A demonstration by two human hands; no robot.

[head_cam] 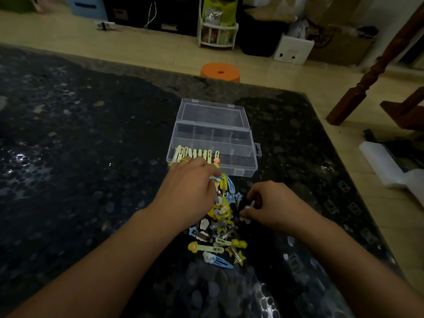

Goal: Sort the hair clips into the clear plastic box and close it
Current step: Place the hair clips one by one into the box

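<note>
A clear plastic box [243,143] with inner dividers lies open on the dark table, its lid [212,114] folded back flat behind it. Several pale green clips [197,154] stand in a row in its front left compartment. A pile of yellow, blue and white hair clips [220,237] lies on the table in front of the box. My left hand [188,193] reaches over the far end of the pile, fingers pinched on a small light blue clip [215,178]. My right hand [273,204] rests right of the pile, fingers closed on a small white clip [249,207].
The dark speckled table [80,157] stretches left and far back. Beyond its far edge stands an orange stool [220,71]. White foam pieces [387,161] lie on the floor to the right, near a wooden post [376,65].
</note>
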